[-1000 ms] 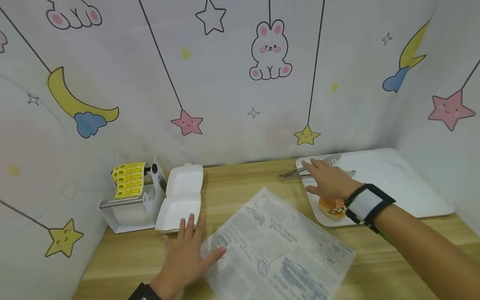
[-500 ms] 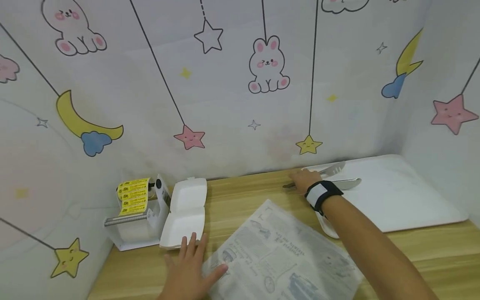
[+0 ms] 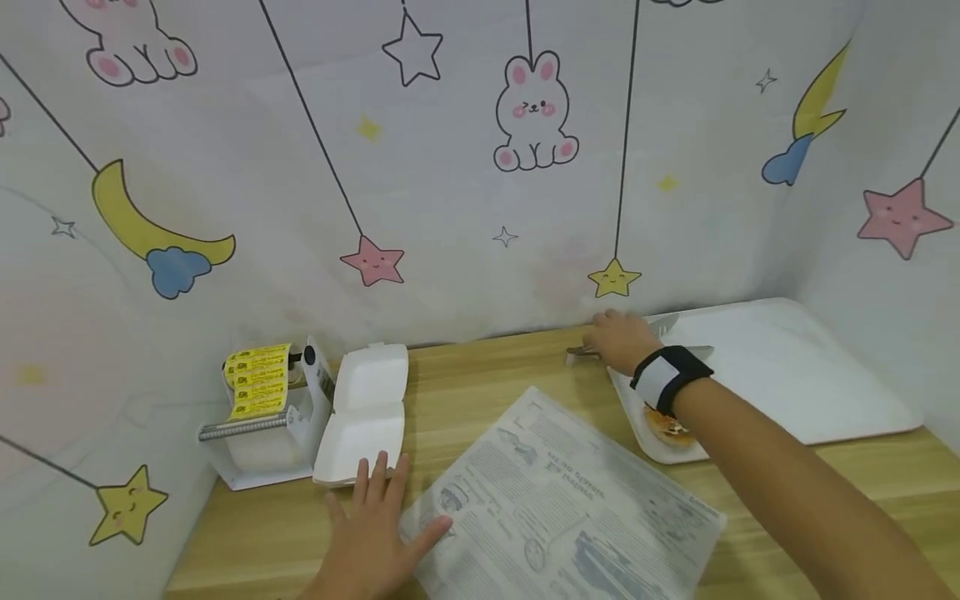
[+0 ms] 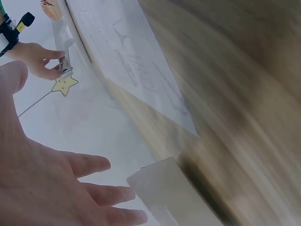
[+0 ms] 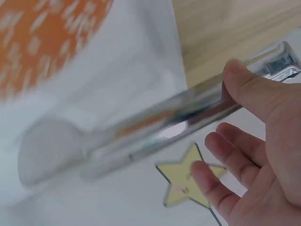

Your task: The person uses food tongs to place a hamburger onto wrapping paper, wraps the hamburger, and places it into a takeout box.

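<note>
Metal tongs [image 3: 693, 352] lie across the left end of a white tray [image 3: 802, 375]. My right hand [image 3: 621, 343] holds their handle end; the right wrist view has the thumb over the tongs [image 5: 174, 120] and the fingers curled on the other side. Partly hidden by the right wrist is a sesame-bun burger [image 3: 670, 427] on the tray. My left hand [image 3: 371, 529] is spread with straight fingers, its thumb at the left corner of a printed sheet of wrapping paper [image 3: 555, 500]. Just beyond those fingertips is a white foam takeout box [image 3: 366, 425], lid folded back.
A label dispenser [image 3: 262, 450] with a roll of yellow labels [image 3: 258, 382] stands left of the takeout box. The wooden table [image 3: 480, 367] ends at a patterned wall cloth [image 3: 450, 183] behind and at both sides.
My right hand has moved from above the burger back and left to the tongs' handle and taken hold of it. The left hand stays spread near the box and paper.
</note>
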Available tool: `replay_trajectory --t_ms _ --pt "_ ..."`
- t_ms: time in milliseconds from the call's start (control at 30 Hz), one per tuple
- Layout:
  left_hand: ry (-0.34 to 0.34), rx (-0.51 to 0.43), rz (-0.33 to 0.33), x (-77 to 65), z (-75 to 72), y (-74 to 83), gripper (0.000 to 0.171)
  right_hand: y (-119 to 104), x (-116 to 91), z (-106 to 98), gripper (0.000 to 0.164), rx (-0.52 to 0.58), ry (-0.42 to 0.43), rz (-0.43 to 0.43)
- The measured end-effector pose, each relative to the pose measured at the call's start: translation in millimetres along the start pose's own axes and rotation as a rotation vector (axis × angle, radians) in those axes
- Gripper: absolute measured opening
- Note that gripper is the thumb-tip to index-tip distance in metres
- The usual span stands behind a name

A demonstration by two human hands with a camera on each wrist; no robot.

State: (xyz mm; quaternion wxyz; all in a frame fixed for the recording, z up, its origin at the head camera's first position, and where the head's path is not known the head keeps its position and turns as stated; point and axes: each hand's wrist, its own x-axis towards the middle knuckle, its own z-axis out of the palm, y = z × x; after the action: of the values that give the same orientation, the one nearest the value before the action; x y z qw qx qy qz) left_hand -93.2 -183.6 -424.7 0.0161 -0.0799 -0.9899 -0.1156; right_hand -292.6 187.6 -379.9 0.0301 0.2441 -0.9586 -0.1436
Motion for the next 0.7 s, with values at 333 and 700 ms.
replay_trajectory --t_ms 333,700 --pt "0.084 0.008 0.074 -1.3 -11.7 9.9 0.094 35 -65 -29 0.031 0.447 0.043 -0.078" --pt "0.06 -0.018 0.079 -2.4 -17.1 5.3 0.093 57 -154 -17 0.049 1.059 -0.066 0.058"
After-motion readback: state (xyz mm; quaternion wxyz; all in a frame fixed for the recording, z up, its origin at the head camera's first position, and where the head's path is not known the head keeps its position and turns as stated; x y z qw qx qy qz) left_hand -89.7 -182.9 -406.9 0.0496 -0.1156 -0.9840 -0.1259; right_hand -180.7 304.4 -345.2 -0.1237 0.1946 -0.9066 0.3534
